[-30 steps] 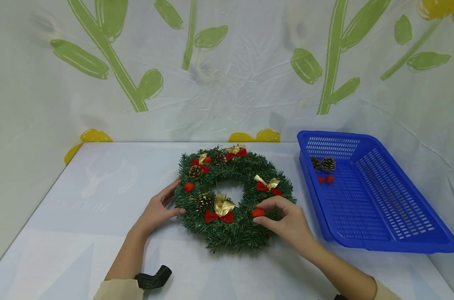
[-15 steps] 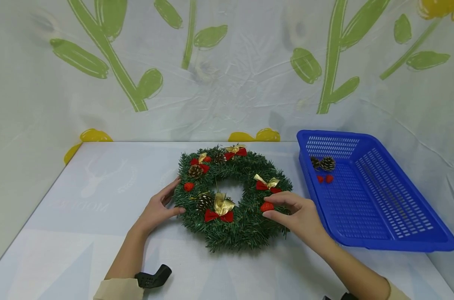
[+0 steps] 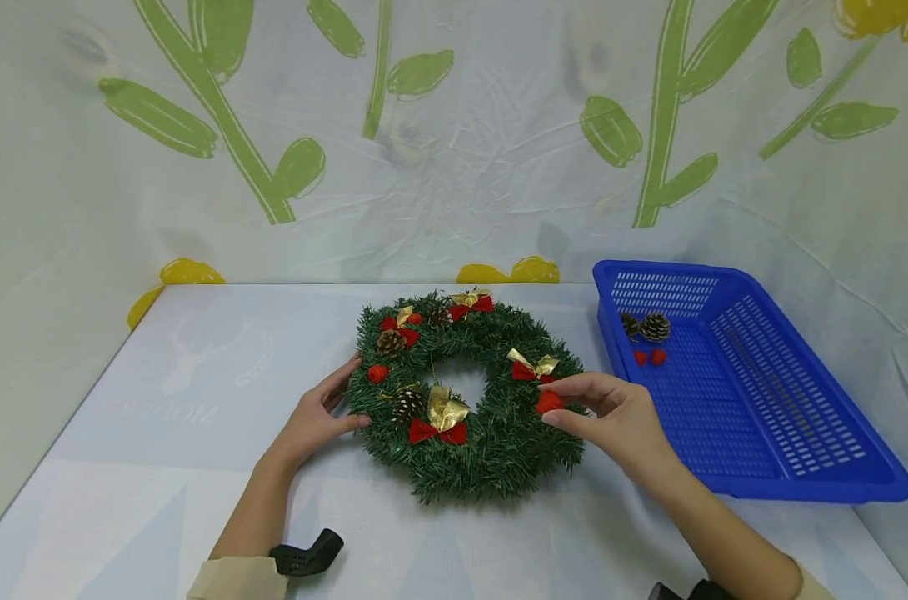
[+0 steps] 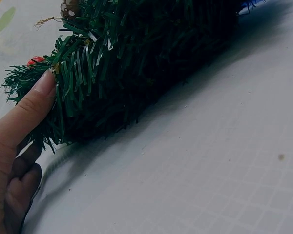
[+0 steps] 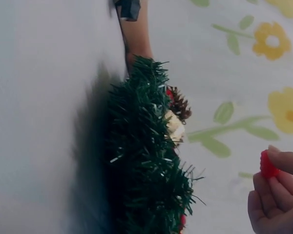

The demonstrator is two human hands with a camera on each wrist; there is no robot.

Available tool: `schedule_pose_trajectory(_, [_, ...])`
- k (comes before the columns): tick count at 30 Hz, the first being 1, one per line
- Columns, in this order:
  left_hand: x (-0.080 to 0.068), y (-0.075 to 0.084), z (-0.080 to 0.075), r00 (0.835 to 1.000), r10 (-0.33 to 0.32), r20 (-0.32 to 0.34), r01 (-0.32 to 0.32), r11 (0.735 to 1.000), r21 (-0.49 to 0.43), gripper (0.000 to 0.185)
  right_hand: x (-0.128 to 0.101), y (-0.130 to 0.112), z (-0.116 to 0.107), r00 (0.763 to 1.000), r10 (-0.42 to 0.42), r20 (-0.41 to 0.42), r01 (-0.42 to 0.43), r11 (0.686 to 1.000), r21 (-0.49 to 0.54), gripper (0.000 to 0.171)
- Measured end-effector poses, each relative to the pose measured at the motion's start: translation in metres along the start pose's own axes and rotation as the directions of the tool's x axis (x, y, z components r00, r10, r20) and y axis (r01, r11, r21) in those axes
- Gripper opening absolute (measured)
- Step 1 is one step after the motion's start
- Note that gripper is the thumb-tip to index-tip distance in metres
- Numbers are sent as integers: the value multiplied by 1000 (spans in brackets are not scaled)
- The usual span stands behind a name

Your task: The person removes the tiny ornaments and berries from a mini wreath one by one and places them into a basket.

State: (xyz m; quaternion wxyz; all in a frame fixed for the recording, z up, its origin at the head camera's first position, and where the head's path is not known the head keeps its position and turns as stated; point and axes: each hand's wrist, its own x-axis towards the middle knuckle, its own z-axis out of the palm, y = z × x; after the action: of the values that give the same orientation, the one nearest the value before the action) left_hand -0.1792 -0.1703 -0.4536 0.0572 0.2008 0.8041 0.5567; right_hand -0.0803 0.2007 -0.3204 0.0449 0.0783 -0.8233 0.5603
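A green wreath (image 3: 499,454) with red and gold bows and pine cones lies flat on the table. My left hand (image 3: 315,417) holds its left edge, thumb pressed on the needles (image 4: 36,95). My right hand (image 3: 611,412) pinches a small red berry (image 3: 549,402) between thumb and fingers, lifted just above the wreath's right side. In the right wrist view the red berry (image 5: 267,165) sits at my fingertips, clear of the wreath (image 5: 146,185).
A blue plastic basket (image 3: 791,475) stands at the right, holding two pine cones (image 3: 647,327) and two red berries (image 3: 649,357) near its far left corner. A patterned cloth wall rises behind the table.
My right hand has pulled the red berry off the wreath's lower right part and carried it up and to the right. The left hand has stayed put.
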Motion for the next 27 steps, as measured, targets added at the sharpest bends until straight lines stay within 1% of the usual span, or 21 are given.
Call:
schedule_pose_trajectory(6, [-1,0,0,1000,-11,0,11,1000,7,86,2,-7,-8,997,62,38,-62,998,6,32])
schedule_pose_trajectory(12, [-1,0,0,1000,-20,-3,20,1000,3,87,4,-8,-17,988,71,139,-76,997,27,31])
schedule_pose_trajectory(14, [-1,0,0,1000,-21,-3,21,1000,3,87,5,-8,-19,985,72,160,-78,996,32,31])
schedule_pose_trajectory(17, [-1,-1,1,1000,-23,-3,23,1000,1,88,5,-9,-23,985,60,161,-69,996,51,28])
schedule_pose_trajectory(22, [-1,-1,1,1000,-14,-2,14,1000,-5,87,8,-10,-30,986,29,164,-47,993,112,24])
schedule_pose_trajectory(27, [0,-1,0,1000,0,0,0,1000,-4,87,9,-12,-38,983,20,181,-44,991,125,24])
